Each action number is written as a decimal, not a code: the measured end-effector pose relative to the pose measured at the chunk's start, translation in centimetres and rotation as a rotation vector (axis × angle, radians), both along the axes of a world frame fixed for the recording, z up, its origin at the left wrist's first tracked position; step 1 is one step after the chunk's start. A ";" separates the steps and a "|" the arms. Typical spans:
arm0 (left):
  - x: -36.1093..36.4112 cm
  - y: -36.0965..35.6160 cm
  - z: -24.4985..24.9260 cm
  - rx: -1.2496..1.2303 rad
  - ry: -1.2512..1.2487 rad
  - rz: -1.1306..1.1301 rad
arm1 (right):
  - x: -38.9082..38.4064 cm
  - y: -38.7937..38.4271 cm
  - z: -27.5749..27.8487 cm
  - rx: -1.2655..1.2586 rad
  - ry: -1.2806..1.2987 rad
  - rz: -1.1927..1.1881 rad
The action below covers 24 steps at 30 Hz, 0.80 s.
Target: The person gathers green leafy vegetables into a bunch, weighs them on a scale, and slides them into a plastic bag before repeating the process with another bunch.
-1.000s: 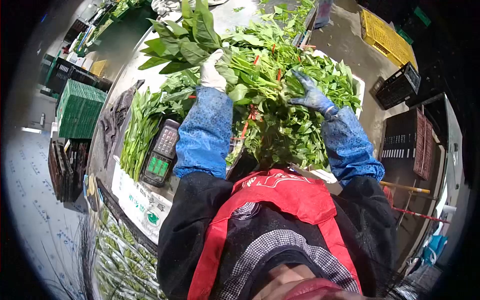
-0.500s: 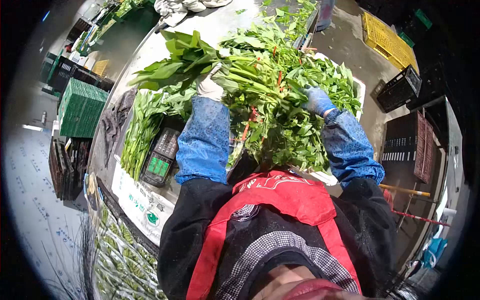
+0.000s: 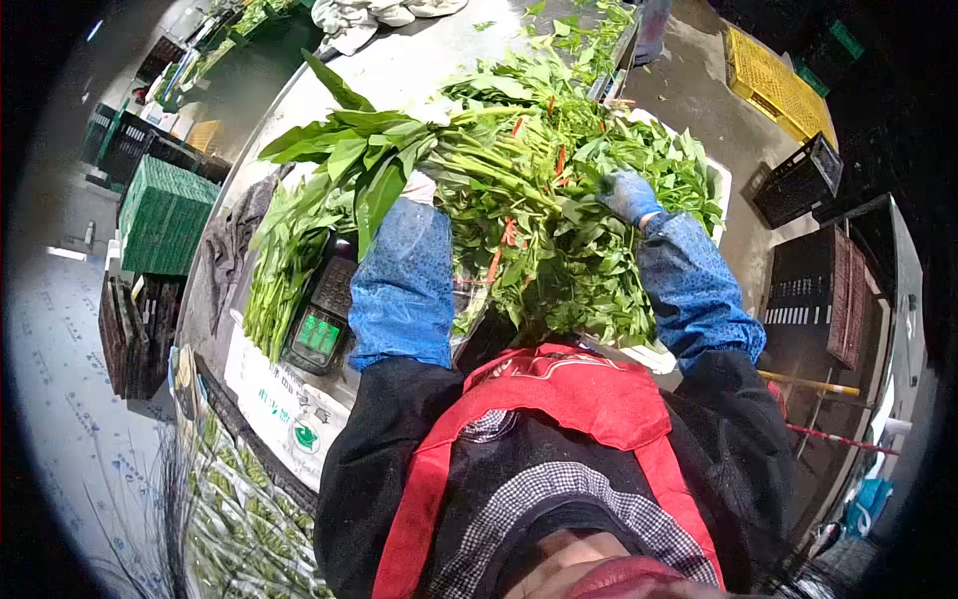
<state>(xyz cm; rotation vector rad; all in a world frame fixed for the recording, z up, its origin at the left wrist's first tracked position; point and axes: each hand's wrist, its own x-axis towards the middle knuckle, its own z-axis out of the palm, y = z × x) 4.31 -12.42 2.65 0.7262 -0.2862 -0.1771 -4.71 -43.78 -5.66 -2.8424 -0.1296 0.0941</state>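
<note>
My left hand (image 3: 423, 185), in a pale glove below a blue sleeve, is wrapped round a bunch of leafy greens (image 3: 374, 150) whose broad leaves point left and hang over the hand. The stems run right across a large pile of greens (image 3: 559, 250) with red ties among them. My right hand (image 3: 631, 198), in a blue glove, rests with bent fingers against leaves on the pile's right side; its fingertips are partly hidden in the leaves. Left of my left sleeve lie a scale with a green display (image 3: 317, 333) and another bunch of greens (image 3: 267, 299).
A white container (image 3: 720, 190) edges the pile on the right. Grey cloth (image 3: 235, 235) lies at the table's left side, and pale cloths (image 3: 349, 20) at its far end. Green stacked crates (image 3: 165, 215), a yellow crate (image 3: 773, 85) and a black crate (image 3: 801, 180) stand around.
The leaves at my left hand have turned and now droop over the glove and the upper sleeve. My right hand has shifted slightly to the left.
</note>
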 end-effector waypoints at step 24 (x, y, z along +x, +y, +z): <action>-0.5 0.1 -2.2 0.072 -0.016 0.382 | -2.0 5.9 5.8 0.929 0.079 0.224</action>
